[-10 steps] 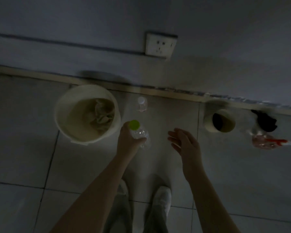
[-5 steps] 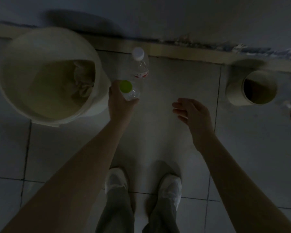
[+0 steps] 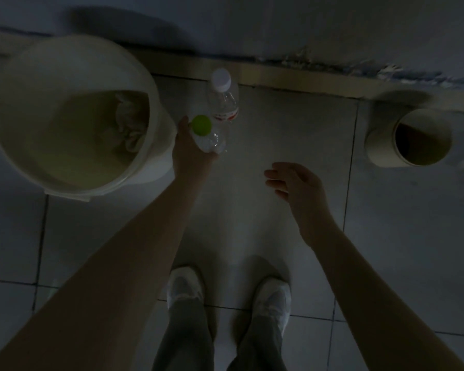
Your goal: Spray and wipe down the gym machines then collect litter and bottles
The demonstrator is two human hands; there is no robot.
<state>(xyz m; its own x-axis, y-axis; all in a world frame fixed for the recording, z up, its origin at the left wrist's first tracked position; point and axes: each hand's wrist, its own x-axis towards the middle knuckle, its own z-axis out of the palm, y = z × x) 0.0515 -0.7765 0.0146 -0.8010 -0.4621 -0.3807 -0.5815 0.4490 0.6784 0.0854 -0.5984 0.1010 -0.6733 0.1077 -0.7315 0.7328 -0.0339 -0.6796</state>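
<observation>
- Scene dim; view looks straight down at a tiled floor (image 3: 279, 124) along a wall with a pale skirting board (image 3: 292, 80).
- Left hand (image 3: 192, 153): fingers curled round a clear plastic bottle with green cap (image 3: 212, 140), gripping the body just below the cap. Cap faces up toward the camera.
- Held bottle sits just beside the right wall of a large cream bucket (image 3: 160, 151). Cannot tell whether its base is on the floor.
- Second clear bottle, white cap and red label band (image 3: 224, 100), stands upright on the floor close to the skirting board, directly beyond the held one. The two overlap in view; contact between them cannot be told.
- Right hand (image 3: 295, 183): open, fingers straight and loosely spread toward the left, holding nothing; it hovers over bare floor, apart from both bottles.
- Bucket holds a crumpled pale cloth (image 3: 130, 124) against its right inner side.
- Small round cream container (image 3: 378, 153) stands at right near the skirting board, open top, dark inside.
- Two white shoes (image 3: 184, 287) and grey trouser legs at bottom centre.
</observation>
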